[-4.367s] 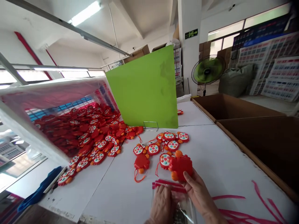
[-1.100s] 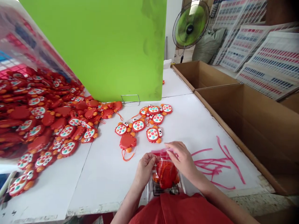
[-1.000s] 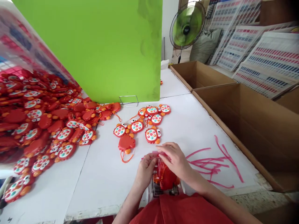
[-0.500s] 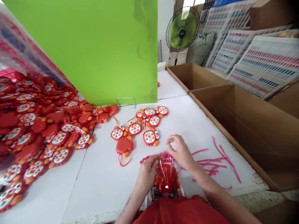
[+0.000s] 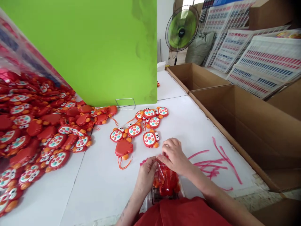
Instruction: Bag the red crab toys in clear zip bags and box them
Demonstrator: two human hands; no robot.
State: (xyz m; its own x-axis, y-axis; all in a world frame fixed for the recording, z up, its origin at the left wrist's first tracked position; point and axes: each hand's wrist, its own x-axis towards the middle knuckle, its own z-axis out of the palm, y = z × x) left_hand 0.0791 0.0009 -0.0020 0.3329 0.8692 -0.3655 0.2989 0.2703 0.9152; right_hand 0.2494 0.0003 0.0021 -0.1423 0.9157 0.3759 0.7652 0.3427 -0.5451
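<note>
Centrally, near the lower edge of the view: left hand point(image 5: 147, 179) and right hand point(image 5: 172, 157) together at the mouth of a clear plastic bag point(image 5: 166, 185), with an orange-red crab-shaped toy point(image 5: 166, 183) inside and a pink seal strip point(image 5: 147, 161) along the mouth. Left hand: fingers and thumb closed on the bag's left corner. Right hand: fingers curled down and closed on the mouth, partly hiding it. Bag position: flat on a white table point(image 5: 101, 191), just in front of a red sleeve point(image 5: 181, 213).

Step in hand, by judgement: closing the bag over the toy. Need of the next move, by judgement: even pressure along the whole mouth.

Difference from the head view half a second earlier: right hand lowered from a raised, loosely open pose onto the mouth.

Nearby on the table: a small group of matching crab toys point(image 5: 138, 125) just beyond the hands, with a larger heap of crab toys point(image 5: 39, 131) to the left, below a green board point(image 5: 80, 53). To the right: loose pink strips point(image 5: 211, 164) on the table, beside a cardboard box point(image 5: 235, 125).
</note>
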